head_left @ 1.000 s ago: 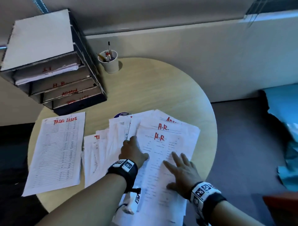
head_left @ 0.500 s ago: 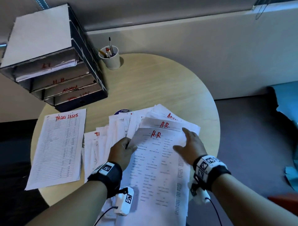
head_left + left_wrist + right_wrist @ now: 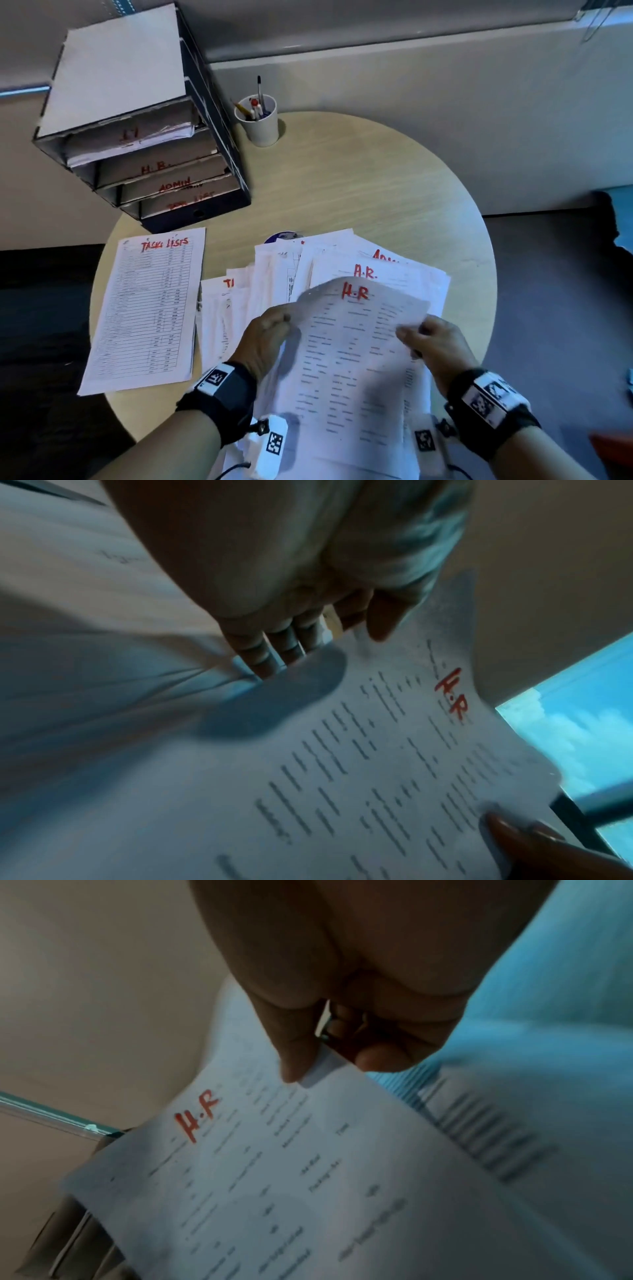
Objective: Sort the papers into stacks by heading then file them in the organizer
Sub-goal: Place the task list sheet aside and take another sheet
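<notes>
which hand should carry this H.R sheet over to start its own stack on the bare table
Right. Both hands pinch the H.R sheet, but the bare table lies on the right hand's side; the left hand's side holds other papers.

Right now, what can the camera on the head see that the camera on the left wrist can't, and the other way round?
Only the head view shows the round wooden table, the dark paper organizer with red-lettered trays, the white cup of pens and the sheet headed Task Lists.

Only the left wrist view shows the left hand's fingers from below, curled under the paper's edge.

Both show the white sheet headed H.R in red, held by the left hand and the right hand.
</notes>
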The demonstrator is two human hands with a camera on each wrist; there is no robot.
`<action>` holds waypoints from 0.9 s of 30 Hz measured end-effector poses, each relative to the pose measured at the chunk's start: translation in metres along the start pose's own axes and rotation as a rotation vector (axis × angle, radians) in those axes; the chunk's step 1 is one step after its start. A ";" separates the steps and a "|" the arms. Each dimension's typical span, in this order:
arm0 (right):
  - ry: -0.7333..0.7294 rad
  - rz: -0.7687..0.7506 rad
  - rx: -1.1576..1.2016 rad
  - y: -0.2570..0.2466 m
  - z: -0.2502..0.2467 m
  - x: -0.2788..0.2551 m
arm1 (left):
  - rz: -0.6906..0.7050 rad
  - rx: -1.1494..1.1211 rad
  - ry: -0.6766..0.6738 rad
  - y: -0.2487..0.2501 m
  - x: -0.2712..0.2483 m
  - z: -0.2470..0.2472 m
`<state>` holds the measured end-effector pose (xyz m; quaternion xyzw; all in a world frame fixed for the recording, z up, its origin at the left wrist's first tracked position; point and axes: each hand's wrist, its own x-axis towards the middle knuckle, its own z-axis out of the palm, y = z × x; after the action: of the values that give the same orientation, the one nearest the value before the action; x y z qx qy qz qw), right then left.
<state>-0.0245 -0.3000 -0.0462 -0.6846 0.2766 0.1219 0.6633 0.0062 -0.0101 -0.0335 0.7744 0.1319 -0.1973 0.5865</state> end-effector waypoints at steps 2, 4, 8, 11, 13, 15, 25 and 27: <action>0.021 -0.033 0.009 0.010 -0.022 -0.009 | -0.014 -0.010 0.007 0.011 0.000 0.001; -0.008 -0.022 0.035 0.021 -0.045 -0.017 | -0.018 0.061 0.058 0.018 0.009 0.006; -0.059 0.036 0.243 0.034 -0.061 -0.022 | -0.012 0.717 -0.009 0.034 0.029 0.031; -0.049 -0.002 0.130 0.036 -0.051 -0.021 | -0.128 0.884 -0.032 0.040 0.032 0.049; -0.037 -0.034 0.085 0.036 -0.046 -0.021 | -0.151 0.787 0.023 0.040 0.032 0.053; -0.027 -0.001 0.088 0.034 -0.045 -0.020 | -0.108 0.748 0.063 0.039 0.030 0.053; -0.115 0.002 0.152 0.024 -0.047 -0.019 | 0.123 0.742 0.031 0.025 0.014 0.004; -0.101 -0.006 0.117 0.024 -0.042 -0.015 | 0.183 0.696 0.059 0.023 0.005 -0.002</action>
<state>-0.0583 -0.3373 -0.0543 -0.6385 0.2471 0.1378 0.7157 0.0211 -0.0151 -0.0159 0.9418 0.0037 -0.1545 0.2987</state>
